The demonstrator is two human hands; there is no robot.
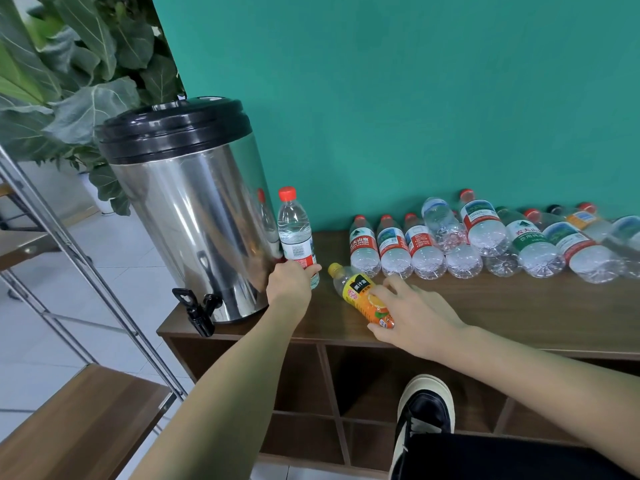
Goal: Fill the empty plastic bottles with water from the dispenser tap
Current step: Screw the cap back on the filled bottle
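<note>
The task looks barely begun; a row of empty bottles (485, 247) lies along the wooden shelf top (502, 313) by the green wall, none under the dispenser tap (199, 311); the left hand (291, 282), arm stretched forward, grips an upright, capped clear bottle (296, 233) at its base beside the steel dispenser (187, 209); the right hand (412, 313), fingers loosely curled, closes on a lying orange-labelled bottle (363, 296) near the front edge.
</note>
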